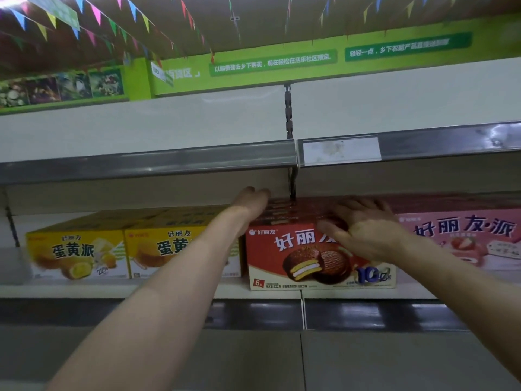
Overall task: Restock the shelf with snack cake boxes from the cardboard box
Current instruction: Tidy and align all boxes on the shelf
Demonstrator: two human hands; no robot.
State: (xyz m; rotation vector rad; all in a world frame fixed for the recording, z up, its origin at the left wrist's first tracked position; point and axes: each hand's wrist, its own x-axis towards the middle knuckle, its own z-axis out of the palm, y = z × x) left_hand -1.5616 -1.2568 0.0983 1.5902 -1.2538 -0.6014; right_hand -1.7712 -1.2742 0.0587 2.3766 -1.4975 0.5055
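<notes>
A red snack cake box (298, 261) with a chocolate pie picture stands on the middle shelf (180, 289), its front edge sticking out a little past the neighbours. My left hand (251, 201) lies along the box's top left edge with fingers straight, reaching towards the back. My right hand (363, 230) presses flat on the box's upper front right corner, fingers spread over the top. Two yellow boxes (79, 252) stand to the left and a pink box (468, 238) to the right. The cardboard box is out of view.
An upper shelf (146, 159) with a grey price rail hangs just above the boxes, leaving little headroom. A white price label (341, 150) sits on the rail at right. A metal upright (288, 114) divides the two shelf bays. A lower shelf rail (366, 314) runs below.
</notes>
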